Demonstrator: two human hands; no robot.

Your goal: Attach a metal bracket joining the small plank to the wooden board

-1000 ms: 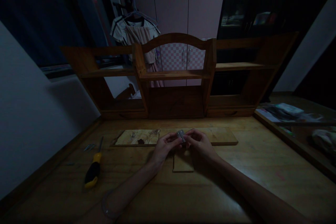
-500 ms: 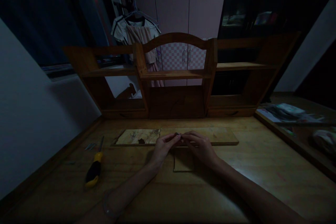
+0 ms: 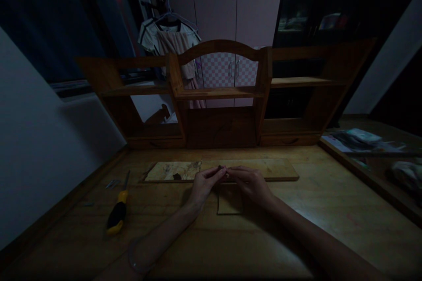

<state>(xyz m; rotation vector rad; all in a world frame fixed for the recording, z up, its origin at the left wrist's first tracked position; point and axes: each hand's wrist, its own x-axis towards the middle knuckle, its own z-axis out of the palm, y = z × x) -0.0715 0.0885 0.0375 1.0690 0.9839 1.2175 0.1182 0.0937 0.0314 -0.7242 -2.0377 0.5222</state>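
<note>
Yellow/blk screwdriver (image 3: 118, 214) beside metal pcs (image 3: 113, 183), well left of L hand (image 3: 203, 184).

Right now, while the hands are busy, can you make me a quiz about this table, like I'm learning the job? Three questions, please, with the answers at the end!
1. True or false: the screwdriver lies to the left of both the left hand and the right hand.

2. Pick one. The screwdriver's handle is:
A) red and white
B) yellow and black
C) green all over

3. Fill the gap: in this view, the two hands hide the middle of a long, flat wooden ____ on the table, with a blotchy left end.

Key:
1. True
2. B
3. board
</note>
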